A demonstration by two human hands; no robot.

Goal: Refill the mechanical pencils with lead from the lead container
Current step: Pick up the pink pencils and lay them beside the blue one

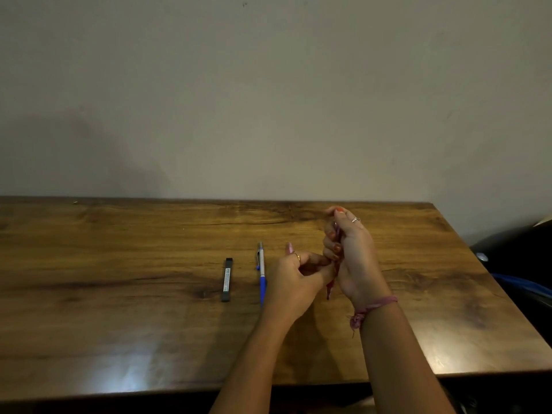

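Note:
A red mechanical pencil [330,286] stands nearly upright in my right hand [351,258], whose fingers are curled round its barrel; only its lower tip and a bit near the top show. My left hand [298,274] is pressed against the right one, its fingers curled at the pencil's lower part; I cannot tell whether it pinches anything. A blue and silver mechanical pencil [262,271] lies on the wooden table [119,279] just left of my left hand. Further left lies the slim black lead container [227,279], lengthwise and apart from both hands.
The table's right edge runs diagonally at the right, with dark and blue objects [519,282] beyond it. A plain wall stands behind the table's far edge. The near edge runs under my forearms.

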